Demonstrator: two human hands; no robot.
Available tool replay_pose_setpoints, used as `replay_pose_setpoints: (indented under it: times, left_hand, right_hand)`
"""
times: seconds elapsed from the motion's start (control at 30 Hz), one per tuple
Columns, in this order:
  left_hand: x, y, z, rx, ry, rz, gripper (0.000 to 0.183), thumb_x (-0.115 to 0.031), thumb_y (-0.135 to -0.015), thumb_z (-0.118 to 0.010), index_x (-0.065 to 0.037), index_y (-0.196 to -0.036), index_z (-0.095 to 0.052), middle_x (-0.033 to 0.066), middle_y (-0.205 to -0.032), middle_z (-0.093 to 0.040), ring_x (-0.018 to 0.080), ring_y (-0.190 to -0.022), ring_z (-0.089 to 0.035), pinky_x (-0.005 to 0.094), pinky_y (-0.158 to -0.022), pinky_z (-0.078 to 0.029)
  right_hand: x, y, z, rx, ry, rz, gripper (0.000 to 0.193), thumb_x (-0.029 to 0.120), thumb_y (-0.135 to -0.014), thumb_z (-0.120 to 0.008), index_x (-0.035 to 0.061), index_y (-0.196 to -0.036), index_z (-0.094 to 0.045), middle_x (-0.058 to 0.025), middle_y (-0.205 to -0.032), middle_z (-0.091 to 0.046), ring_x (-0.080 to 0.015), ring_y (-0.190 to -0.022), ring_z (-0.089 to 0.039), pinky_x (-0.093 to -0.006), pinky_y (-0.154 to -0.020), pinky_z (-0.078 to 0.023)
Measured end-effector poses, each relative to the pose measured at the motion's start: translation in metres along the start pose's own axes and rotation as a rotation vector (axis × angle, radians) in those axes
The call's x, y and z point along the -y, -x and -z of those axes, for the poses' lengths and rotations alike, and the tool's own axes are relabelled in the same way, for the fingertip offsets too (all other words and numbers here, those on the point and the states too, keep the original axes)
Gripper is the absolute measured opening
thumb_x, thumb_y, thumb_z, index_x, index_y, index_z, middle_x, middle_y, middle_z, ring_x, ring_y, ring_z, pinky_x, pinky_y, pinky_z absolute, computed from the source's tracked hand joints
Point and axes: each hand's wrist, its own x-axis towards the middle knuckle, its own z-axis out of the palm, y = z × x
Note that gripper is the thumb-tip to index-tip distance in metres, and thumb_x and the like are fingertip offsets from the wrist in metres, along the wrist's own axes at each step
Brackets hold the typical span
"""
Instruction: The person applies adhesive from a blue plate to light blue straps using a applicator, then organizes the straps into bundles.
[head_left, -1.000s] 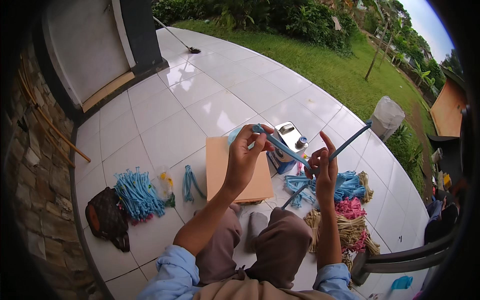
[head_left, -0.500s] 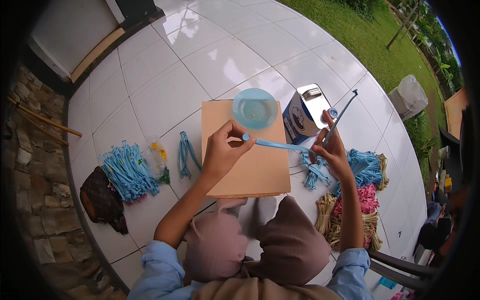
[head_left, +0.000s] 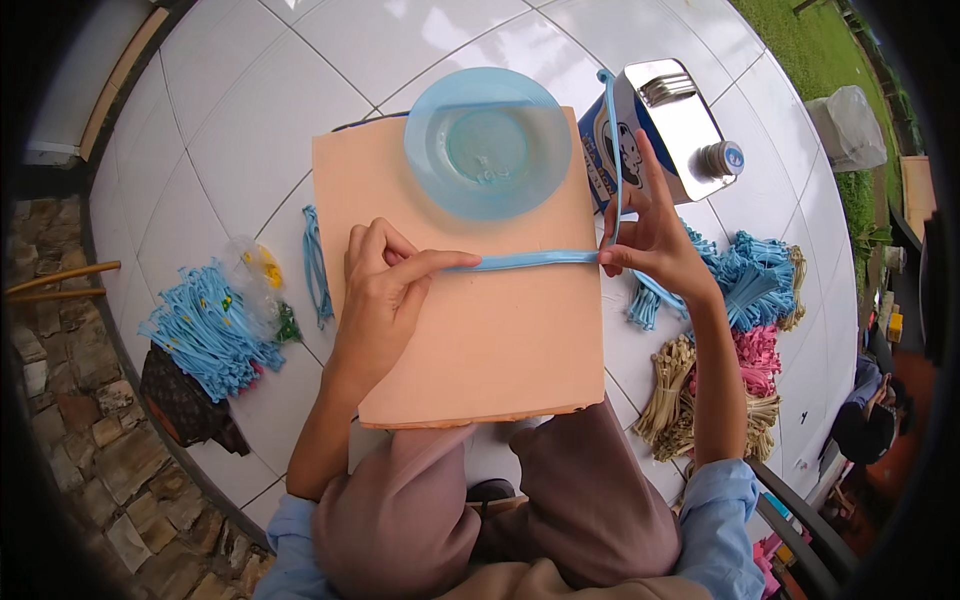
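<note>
A flat light-blue cord (head_left: pixel 535 260) is stretched level across a peach-coloured board (head_left: pixel 480 350) in front of me. My left hand (head_left: pixel 378 285) pinches its left end between thumb and fingertips. At the board's right edge, my right hand (head_left: pixel 660 245) grips the cord with thumb and fingers, its index finger pointing up. From that grip one knob-tipped length rises past the tin, and another piece hangs to the lower right. Beyond the cord, a translucent blue bowl (head_left: pixel 425 115) rests on the far part of the board. A rectangular tin (head_left: pixel 690 130) with a silver top stands beside it.
At left lie a blue cord pile (head_left: pixel 210 325), a clear plastic bag (head_left: pixel 250 290), a few loose cords (head_left: pixel 315 265) and a dark patterned bag (head_left: pixel 180 395). At right are blue bundles (head_left: pixel 750 290), pink bundles (head_left: pixel 757 355) and beige bundles (head_left: pixel 665 395) on the white tiles.
The view has shifted, so the board and bowl look larger. The cord now runs straighter between my hands. Its loose end has swung from slanting right to nearly upright.
</note>
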Motion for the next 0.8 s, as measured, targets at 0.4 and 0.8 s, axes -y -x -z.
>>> replay_pose_setpoints:
  times: [0.4,0.8]
  left_hand:
    - [-0.003,-0.003,0.005,0.092,-0.257,-0.086,0.039,0.002,-0.073,-0.057,-0.022,-0.100,-0.072,0.0037,-0.080,-0.038,0.0204,-0.081,-0.035,0.0277,-0.077,-0.035]
    - [-0.050,0.003,-0.023,0.174,-0.733,-0.271,0.047,-0.004,-0.073,-0.058,-0.010,-0.120,-0.056,0.0060,-0.093,-0.052,0.0230,-0.091,-0.052,0.0280,-0.066,-0.050]
  right_hand:
    - [0.001,-0.008,0.006,0.064,0.009,0.009,0.110,0.001,-0.074,-0.072,0.0256,-0.145,0.009,-0.0079,-0.092,-0.043,-0.0147,-0.066,-0.058,-0.0315,-0.057,-0.053]
    - [0.004,-0.003,0.001,0.048,0.080,0.033,0.107,0.000,-0.076,-0.070,0.0275,-0.144,0.008,-0.0093,-0.097,-0.043,-0.0157,-0.071,-0.061,-0.0313,-0.061,-0.054]
